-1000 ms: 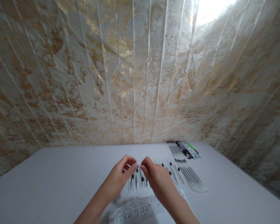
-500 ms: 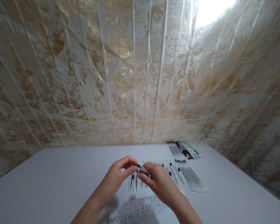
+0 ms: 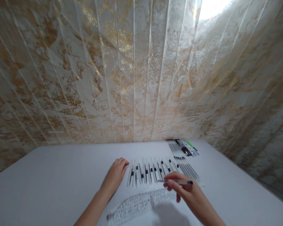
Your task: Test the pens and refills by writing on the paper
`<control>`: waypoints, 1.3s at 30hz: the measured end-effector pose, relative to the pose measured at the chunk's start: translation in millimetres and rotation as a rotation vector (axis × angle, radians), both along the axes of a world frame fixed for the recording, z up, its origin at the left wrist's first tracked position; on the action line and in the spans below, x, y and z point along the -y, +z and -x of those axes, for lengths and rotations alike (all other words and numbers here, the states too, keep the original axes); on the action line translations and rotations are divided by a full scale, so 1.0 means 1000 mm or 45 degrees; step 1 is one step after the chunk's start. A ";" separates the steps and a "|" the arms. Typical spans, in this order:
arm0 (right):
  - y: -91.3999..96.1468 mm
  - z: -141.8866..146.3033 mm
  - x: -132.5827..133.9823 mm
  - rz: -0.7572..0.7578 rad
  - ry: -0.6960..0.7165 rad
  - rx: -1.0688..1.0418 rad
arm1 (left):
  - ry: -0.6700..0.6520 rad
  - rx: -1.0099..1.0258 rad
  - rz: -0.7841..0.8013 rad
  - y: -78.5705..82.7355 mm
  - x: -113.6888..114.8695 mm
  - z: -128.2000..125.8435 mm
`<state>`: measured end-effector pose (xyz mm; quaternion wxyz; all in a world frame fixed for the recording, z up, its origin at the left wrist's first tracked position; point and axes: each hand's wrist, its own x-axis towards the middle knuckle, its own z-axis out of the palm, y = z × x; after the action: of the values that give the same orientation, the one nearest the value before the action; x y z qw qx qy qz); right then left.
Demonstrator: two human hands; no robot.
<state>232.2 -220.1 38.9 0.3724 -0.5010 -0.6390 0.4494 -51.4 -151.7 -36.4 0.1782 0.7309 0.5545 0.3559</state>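
Observation:
My right hand [image 3: 179,186] grips a pen [image 3: 182,182] between thumb and fingers above the table. Its slim tip points left, its barrel is translucent, and a black end sticks out on the right. My left hand [image 3: 118,171] rests on the table with curled fingers, just left of a row of pen parts. A small pale bit shows at its fingertips, too unclear to name. That row holds several clear pen barrels [image 3: 128,180], dark thin refills [image 3: 149,175] and small black caps [image 3: 142,176], laid side by side.
A sheet with dense handwriting [image 3: 139,202] lies in front of the row. Rightward are more refills [image 3: 191,171], small black pieces [image 3: 179,158], and assembled pens with a green one [image 3: 190,143] near the back edge. A gold-patterned curtain [image 3: 132,94] hangs behind the table.
My hands have come apart from the pen they both held. The right has moved right with the pen, turning its tip left; the left has gone down to the table.

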 end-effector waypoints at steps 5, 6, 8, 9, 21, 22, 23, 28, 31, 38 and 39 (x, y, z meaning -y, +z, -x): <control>-0.046 -0.002 0.024 0.022 -0.225 0.081 | 0.174 0.082 -0.043 0.004 -0.002 0.001; -0.052 -0.001 0.027 0.026 -0.249 0.091 | 0.211 0.109 -0.056 0.009 -0.001 0.000; -0.062 0.001 0.028 0.018 -0.287 0.091 | 0.254 0.171 -0.076 0.021 0.003 -0.005; -0.065 0.001 0.028 0.005 -0.295 0.087 | 0.256 0.206 -0.078 0.028 0.007 -0.010; -0.077 0.004 0.028 -0.169 -0.266 0.269 | -0.334 0.618 0.626 0.015 0.100 -0.085; -0.079 0.005 0.029 -0.180 -0.290 0.267 | -0.312 0.628 0.632 0.008 0.100 -0.083; -0.080 0.005 0.029 -0.187 -0.309 0.260 | -0.298 0.635 0.638 0.001 0.099 -0.081; -0.085 0.005 0.028 -0.164 -0.306 0.226 | -0.307 0.645 0.643 -0.016 0.096 -0.079; -0.087 0.004 0.028 -0.140 -0.299 0.224 | -0.291 0.680 0.648 -0.022 0.098 -0.081; -0.086 0.003 0.028 -0.135 -0.309 0.213 | -0.309 0.785 0.734 -0.021 0.099 -0.081; -0.085 0.003 0.028 -0.137 -0.303 0.221 | -0.315 0.776 0.738 -0.019 0.099 -0.081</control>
<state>228.9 -248.6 -46.1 0.3927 -0.5894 -0.6282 0.3222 29.6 -250.4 -55.9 0.5726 0.5731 0.4620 0.3608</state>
